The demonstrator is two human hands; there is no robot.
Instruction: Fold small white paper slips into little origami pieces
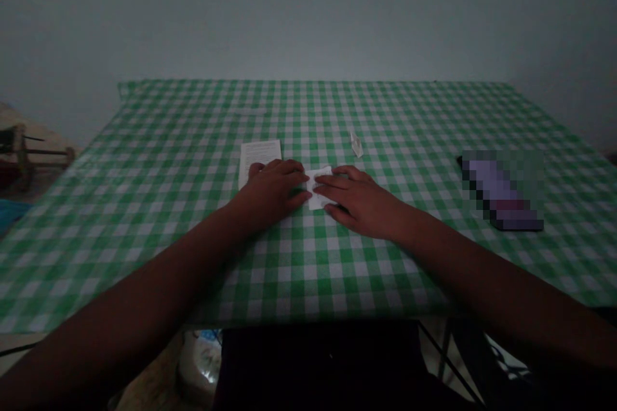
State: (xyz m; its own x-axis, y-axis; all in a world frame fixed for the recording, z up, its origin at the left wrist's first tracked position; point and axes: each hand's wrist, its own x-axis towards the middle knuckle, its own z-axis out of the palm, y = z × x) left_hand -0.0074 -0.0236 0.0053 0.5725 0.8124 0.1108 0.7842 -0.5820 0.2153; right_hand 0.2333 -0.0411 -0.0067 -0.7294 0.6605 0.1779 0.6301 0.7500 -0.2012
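Observation:
A small white folded paper (pixel 318 185) lies on the green-and-white checked tablecloth (pixel 193 141). My left hand (pixel 272 191) rests flat with its fingertips pressing on the paper's left edge. My right hand (pixel 354 199) lies flat too, fingers stretched out over the paper's right side. Both hands hold the paper down against the table; much of it is hidden beneath the fingers.
A printed white sheet (pixel 258 157) lies just behind my left hand. A small folded paper piece (pixel 356 144) sits farther back. A dark phone (pixel 501 192) lies at the right. A wooden object (pixel 22 154) stands on the floor at the left.

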